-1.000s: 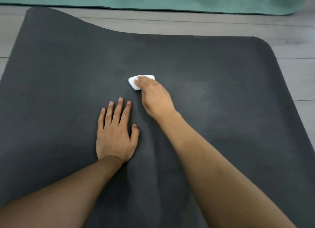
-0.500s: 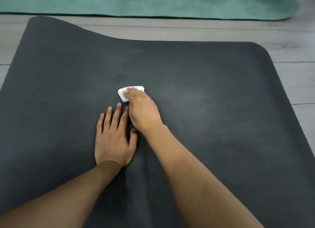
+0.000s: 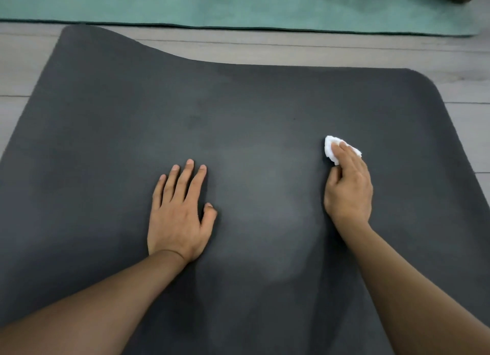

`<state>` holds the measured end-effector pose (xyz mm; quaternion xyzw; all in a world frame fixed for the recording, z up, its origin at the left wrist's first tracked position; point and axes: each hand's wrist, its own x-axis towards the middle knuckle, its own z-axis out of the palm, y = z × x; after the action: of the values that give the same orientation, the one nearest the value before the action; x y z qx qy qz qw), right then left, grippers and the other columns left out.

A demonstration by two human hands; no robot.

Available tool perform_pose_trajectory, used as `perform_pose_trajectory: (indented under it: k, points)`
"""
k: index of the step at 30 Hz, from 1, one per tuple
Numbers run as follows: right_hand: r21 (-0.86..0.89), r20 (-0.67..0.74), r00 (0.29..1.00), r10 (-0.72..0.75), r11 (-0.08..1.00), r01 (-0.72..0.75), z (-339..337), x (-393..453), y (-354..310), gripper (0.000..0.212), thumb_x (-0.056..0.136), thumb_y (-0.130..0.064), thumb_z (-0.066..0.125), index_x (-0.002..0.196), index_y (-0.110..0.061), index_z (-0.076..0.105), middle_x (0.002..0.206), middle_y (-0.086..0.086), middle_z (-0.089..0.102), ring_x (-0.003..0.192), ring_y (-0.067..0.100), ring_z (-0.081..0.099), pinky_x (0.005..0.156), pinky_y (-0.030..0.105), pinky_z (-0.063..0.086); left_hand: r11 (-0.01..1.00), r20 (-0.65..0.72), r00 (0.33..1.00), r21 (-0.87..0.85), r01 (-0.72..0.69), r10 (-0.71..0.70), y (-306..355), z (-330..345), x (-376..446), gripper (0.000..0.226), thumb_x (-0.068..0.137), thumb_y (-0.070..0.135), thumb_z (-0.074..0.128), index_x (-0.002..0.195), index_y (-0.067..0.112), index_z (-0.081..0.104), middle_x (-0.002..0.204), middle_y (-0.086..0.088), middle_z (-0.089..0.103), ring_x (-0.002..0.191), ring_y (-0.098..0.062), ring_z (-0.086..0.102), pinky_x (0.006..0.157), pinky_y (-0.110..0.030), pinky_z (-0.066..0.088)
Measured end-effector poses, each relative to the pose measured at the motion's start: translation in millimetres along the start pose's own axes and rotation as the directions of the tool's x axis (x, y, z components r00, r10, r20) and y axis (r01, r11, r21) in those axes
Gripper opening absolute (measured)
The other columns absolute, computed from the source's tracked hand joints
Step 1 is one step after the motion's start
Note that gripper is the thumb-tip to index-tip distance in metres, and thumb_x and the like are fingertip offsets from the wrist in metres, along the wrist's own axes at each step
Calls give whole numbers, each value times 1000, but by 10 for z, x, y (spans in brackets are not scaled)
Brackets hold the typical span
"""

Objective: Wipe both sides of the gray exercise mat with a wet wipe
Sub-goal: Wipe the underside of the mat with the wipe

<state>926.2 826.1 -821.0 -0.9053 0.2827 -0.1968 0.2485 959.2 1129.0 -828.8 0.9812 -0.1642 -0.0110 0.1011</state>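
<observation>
Two mats: gray mat [image 3: 265, 110] near, green mat [image 3: 238, 4] far. One wipe [image 3: 331, 148]. Right hand [image 3: 348, 187] grip seemingly pinching wipe against mat; left hand [image 3: 179, 216] spread flat on mat.

Mat [image 3: 106, 142] showing dark charcoal gray, a paler hazy patch lying at its middle. Wipe [image 3: 331, 149] showing plain white. Second mat [image 3: 238, 4] showing teal green. Floor [image 3: 318, 53] showing pale gray wood-grain planks.

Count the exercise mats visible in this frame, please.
2. The gray mat lies under both hands and fills most of the view; a green mat lies on the floor along the top edge. Others outside the frame cannot be ruled out.
</observation>
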Motion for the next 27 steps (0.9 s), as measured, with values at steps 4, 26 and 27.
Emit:
perform_pose_trajectory:
  k: [4,26,27]
  points:
    - [3,6,1000,-11,1000,11,-6,26,13,56,90,-4,39,134,-38,49,136,-26,49,127,0,40,99,6,26,996,-12,999,-74,-52,51,-55,-37,-44,63,91,42,41,150,17,44,160,-14,33,151,-35,27,126,-51,16]
    - [-219,-60,998,-35,975,21,116,105,-170,43,84,3,38,108,-19,64,108,-1,67,106,27,56,86,28,42,976,115,980,127,-176,162,-339,-54,-121,78,94,59,27,163,25,20,169,-7,20,156,-33,18,125,-58,12]
    - [-222,-60,995,83,971,-94,146,117,-343,42,77,4,35,98,-21,62,94,0,65,97,29,55,74,33,43,976,120,979,123,-177,162,-344,-55,-114,78,94,60,27,163,25,19,169,-7,20,156,-33,17,125,-58,12]
